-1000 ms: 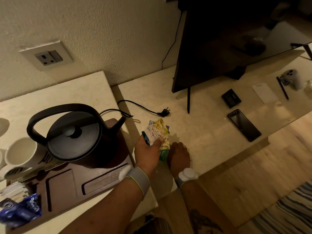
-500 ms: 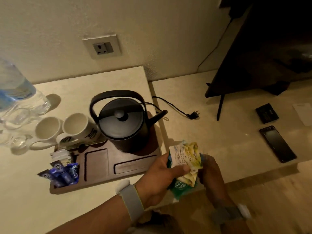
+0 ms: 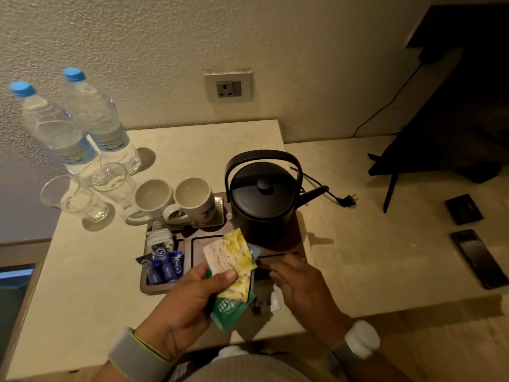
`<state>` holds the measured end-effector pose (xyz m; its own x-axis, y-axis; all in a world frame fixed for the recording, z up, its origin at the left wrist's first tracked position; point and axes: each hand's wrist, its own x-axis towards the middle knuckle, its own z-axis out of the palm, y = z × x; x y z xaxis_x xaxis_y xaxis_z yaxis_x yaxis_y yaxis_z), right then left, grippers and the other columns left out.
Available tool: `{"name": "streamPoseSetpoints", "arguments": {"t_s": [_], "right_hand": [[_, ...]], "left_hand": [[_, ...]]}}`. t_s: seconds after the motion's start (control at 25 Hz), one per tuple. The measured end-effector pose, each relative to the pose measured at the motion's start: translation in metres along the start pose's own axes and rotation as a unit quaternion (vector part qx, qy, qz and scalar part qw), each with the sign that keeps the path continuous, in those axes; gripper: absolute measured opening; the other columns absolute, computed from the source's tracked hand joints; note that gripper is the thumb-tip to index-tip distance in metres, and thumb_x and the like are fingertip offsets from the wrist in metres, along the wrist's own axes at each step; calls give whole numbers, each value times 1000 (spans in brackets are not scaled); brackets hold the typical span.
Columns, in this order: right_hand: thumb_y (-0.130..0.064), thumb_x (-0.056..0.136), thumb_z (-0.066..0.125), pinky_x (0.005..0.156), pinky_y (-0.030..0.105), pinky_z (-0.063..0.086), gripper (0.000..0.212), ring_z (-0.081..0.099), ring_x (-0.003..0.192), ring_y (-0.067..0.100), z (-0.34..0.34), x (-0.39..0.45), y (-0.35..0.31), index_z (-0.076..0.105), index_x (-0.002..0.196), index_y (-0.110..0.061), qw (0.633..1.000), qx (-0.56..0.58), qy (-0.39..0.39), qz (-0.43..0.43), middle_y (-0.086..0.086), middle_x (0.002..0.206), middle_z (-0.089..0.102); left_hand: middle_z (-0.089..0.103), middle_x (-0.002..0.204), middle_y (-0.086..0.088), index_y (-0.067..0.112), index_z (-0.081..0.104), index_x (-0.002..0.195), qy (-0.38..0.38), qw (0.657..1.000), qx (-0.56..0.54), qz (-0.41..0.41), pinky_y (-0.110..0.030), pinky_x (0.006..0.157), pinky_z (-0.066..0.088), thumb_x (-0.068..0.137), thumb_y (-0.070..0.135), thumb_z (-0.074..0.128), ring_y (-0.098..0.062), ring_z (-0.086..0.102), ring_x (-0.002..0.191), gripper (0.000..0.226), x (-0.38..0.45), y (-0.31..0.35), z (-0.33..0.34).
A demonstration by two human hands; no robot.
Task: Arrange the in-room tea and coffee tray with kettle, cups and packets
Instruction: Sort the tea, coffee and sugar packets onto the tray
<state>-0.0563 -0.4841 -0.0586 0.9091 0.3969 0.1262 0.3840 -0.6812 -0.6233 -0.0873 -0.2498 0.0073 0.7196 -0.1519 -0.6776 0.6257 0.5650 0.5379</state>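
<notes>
Packets (image 3: 232, 260) of tea, a fanned bundle of cream, yellow and green sachets, are being pinched in the left hand (image 3: 187, 301), thumb pressing on the top one, and they are hovering just above the near edge of the tray (image 3: 165, 290). The right hand (image 3: 300, 285) is reaching in beside the bundle over the tray's near right corner, fingers loosely curled; whether its fingertips are touching a packet I cannot tell.

Taking the tray as the landmark: the black kettle (image 3: 264, 199) is sitting on its far right corner, spout pointing right, with its cord and plug (image 3: 345, 200) trailing off onto the counter to the right. Two cream cups (image 3: 176, 201) are standing side by side on the perforated strip along the tray's far edge. Blue sachets (image 3: 162, 267) are lying in the near left compartment, with white sachets (image 3: 159, 238) standing just behind them.

Left of the tray, two glasses (image 3: 91, 194) are standing, and beyond them two water bottles (image 3: 80, 119). Right of the tray, well apart, a phone (image 3: 480, 259) is lying on the lower counter (image 3: 371, 257).
</notes>
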Motion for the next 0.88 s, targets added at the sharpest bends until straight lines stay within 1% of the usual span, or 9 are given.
{"name": "streamPoseSetpoints", "arguments": {"t_s": [0.08,0.16,0.24,0.32,0.4,0.6,0.68,0.8,0.88], "right_hand": [[1,91,74,83,38,59,34,69,94,26,8,14,-3,77,121,-14,999,-37,-11,-24,7,104,71],[-2,86,81,73,39,58,29,69,82,27,13,23,-3,80,113,-13,994,-97,16,-53,7,93,72],[-9,85,84,72,36,53,24,66,78,25,14,28,4,81,107,-17,984,-154,40,-81,2,88,73],[-9,85,83,76,37,51,25,64,85,24,18,30,7,81,108,-18,978,-179,53,-95,1,94,74],[-6,85,83,76,41,55,25,63,91,26,27,26,9,80,109,-14,981,-168,60,-82,4,100,72],[-14,90,81,82,48,57,23,64,100,30,48,22,-1,79,112,-13,987,-146,49,-40,6,108,69],[-19,96,70,87,45,56,23,61,105,27,42,18,0,77,118,-13,985,-152,78,-21,4,113,68],[-28,100,55,89,43,54,33,57,109,23,28,2,0,73,125,-17,981,-125,145,31,1,118,65],[-39,98,55,99,41,52,43,52,122,21,30,-7,-12,61,138,-24,986,-141,94,10,-2,134,57]], "left_hand": [[76,117,-26,2,72,122,27,999,-19,32,-38,68,66,80,0,70,-34,80,88,42,-6,9,-12],[76,119,-24,4,72,123,36,997,-34,56,-38,69,66,82,2,70,-33,80,90,42,-15,18,-24],[76,121,-23,6,76,118,41,996,-43,60,-37,69,65,83,3,70,-32,80,92,36,-19,24,-31],[76,121,-22,9,80,112,35,996,-49,63,-37,70,65,84,5,70,-31,80,94,30,-26,29,-40],[76,121,-22,10,81,109,34,996,-42,64,-37,70,65,83,6,70,-31,80,94,28,-30,32,-47],[77,119,-21,6,72,125,40,996,-47,60,-37,68,66,82,7,71,-31,80,92,43,-34,33,-53],[76,121,-21,7,73,124,34,997,-47,60,-37,69,65,82,7,71,-32,80,94,42,-34,34,-55],[75,123,-21,10,77,118,26,997,-44,58,-38,71,66,83,7,71,-33,79,98,36,-33,34,-60],[75,125,-21,9,75,122,26,997,-42,54,-38,71,66,83,7,71,-33,79,97,39,-31,35,-61]]}}
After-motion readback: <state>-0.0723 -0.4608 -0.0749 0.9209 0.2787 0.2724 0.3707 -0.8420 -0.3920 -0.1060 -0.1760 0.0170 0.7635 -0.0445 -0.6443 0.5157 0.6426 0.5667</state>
